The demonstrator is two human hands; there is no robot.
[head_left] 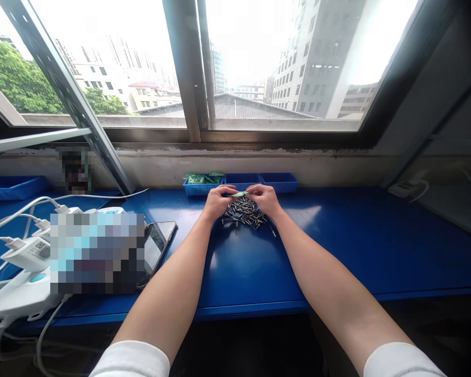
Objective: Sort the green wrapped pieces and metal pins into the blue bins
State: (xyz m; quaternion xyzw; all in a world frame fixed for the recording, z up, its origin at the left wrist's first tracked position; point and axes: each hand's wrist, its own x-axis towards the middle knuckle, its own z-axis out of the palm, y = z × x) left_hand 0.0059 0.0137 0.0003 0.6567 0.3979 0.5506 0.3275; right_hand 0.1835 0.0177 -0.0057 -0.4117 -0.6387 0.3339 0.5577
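Both of my hands are pinched on a small green plastic packet [240,193], which stretches between their fingertips. My left hand [219,202] grips its left end, and my right hand [265,200] the right end. What the packet holds is too small to make out. Just below my fingers, a loose pile of thin metal pin-like pieces [248,213] lies on the blue tabletop [255,277]. Behind my hands stands a row of three blue bins; the left bin [199,190] holds several similar green packets [198,178].
On the left are a white power strip [19,293] with plugged-in chargers [29,254], white cables, a dark phone [159,246] and a blurred-out patch. Another blue tray [19,191] sits farther back. A metal shelf post [102,152] rises before the window.
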